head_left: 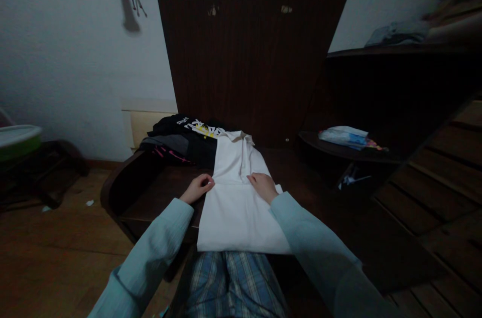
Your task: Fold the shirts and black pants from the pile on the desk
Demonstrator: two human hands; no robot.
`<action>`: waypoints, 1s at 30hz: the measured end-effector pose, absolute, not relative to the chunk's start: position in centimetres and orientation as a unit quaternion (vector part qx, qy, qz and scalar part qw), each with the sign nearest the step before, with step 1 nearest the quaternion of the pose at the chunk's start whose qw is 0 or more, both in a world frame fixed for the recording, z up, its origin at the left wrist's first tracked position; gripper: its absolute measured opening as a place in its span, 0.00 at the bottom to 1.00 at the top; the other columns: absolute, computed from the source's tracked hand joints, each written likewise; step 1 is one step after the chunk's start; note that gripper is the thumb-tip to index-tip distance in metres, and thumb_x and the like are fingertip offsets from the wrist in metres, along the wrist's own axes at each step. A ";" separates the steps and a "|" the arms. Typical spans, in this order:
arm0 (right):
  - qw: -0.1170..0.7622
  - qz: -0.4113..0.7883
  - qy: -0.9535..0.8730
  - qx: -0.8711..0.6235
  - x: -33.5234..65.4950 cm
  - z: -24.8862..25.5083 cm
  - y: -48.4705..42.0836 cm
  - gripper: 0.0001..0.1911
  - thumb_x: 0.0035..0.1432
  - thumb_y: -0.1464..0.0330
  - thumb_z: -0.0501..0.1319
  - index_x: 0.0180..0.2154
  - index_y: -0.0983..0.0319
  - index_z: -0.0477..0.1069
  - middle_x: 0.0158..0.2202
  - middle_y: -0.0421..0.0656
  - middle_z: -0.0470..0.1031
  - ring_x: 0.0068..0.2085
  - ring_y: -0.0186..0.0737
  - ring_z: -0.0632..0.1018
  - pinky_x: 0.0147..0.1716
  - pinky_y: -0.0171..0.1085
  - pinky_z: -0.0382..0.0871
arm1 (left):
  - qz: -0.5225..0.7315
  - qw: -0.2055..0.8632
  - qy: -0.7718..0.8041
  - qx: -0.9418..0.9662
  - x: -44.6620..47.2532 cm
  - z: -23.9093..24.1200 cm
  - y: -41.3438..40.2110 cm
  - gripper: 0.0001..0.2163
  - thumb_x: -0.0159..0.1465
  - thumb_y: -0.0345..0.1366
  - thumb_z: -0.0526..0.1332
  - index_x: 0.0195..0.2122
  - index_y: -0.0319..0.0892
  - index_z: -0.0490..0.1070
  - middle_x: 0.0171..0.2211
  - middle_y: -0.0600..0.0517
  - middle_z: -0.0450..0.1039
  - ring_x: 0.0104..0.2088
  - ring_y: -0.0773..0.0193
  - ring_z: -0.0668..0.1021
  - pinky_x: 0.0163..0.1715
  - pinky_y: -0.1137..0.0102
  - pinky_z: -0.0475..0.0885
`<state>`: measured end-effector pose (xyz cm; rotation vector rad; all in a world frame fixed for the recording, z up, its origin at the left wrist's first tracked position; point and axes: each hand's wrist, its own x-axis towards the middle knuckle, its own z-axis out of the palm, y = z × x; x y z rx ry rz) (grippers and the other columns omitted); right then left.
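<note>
A white collared shirt (241, 212) lies lengthwise on the dark wooden bench, its collar at the far end and its near edge hanging over the front. It looks folded into a narrow strip, with creases near the middle. My left hand (198, 188) pinches the shirt's left edge about halfway down. Across from it, my right hand (263, 186) has its fingers closed on the cloth right of the middle. Behind the shirt's far left side sits a heap of dark clothes (176, 140) with white, yellow and pink print.
The bench (150, 202) has a curved left arm and stands against a dark wooden panel (244, 57). At right, a low shelf (320, 145) bears a blue and white packet (344, 136). A green tub (20, 142) stands at far left. Grey cloth (399, 33) lies on the upper shelf.
</note>
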<state>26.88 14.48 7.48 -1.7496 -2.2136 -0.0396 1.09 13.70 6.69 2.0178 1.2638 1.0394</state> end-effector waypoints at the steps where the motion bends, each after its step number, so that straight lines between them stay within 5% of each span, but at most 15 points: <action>1: 0.163 -0.011 -0.779 -0.605 26.8 7.4 14.5 0.20 0.60 0.61 0.46 0.28 0.63 0.71 0.30 0.47 0.74 0.32 0.38 0.72 0.29 0.33 0.55 | 0.385 0.268 0.470 0.747 1.1 6.7 13.7 0.07 0.54 0.38 0.56 0.26 0.39 0.65 0.27 0.53 0.66 0.30 0.66 0.69 0.32 0.72 0.64; 6: 0.197 0.047 -0.773 -0.601 26.8 7.5 15.0 0.17 0.58 0.62 0.49 0.26 0.62 0.70 0.28 0.44 0.74 0.31 0.37 0.71 0.28 0.32 0.55 | 0.390 0.267 0.472 0.744 1.1 6.7 13.7 0.07 0.54 0.38 0.56 0.25 0.39 0.66 0.26 0.53 0.67 0.29 0.66 0.70 0.31 0.72 0.65; 12: 0.246 0.274 -0.765 -0.528 30.9 8.6 15.8 0.15 0.53 0.62 0.51 0.21 0.64 0.67 0.21 0.40 0.69 0.26 0.33 0.68 0.27 0.31 0.58 | 0.388 0.245 0.479 0.749 1.1 6.6 13.7 0.07 0.54 0.37 0.57 0.25 0.39 0.66 0.27 0.53 0.69 0.30 0.66 0.71 0.33 0.72 0.65; 19: 0.328 0.285 -0.743 -0.509 36.8 6.8 13.8 0.14 0.43 0.58 0.59 0.27 0.63 0.69 0.23 0.38 0.66 0.25 0.33 0.65 0.25 0.32 0.57 | 0.387 0.239 0.491 0.743 1.1 6.4 13.9 0.06 0.53 0.37 0.57 0.24 0.39 0.66 0.26 0.53 0.68 0.29 0.66 0.70 0.30 0.73 0.64; 30: 0.358 0.299 -0.721 -0.513 36.5 6.0 14.5 0.14 0.41 0.58 0.59 0.22 0.63 0.68 0.22 0.39 0.67 0.26 0.34 0.66 0.26 0.33 0.58 | 0.391 0.244 0.488 0.741 1.2 6.6 13.7 0.08 0.54 0.39 0.56 0.24 0.39 0.65 0.25 0.53 0.67 0.28 0.66 0.70 0.29 0.73 0.64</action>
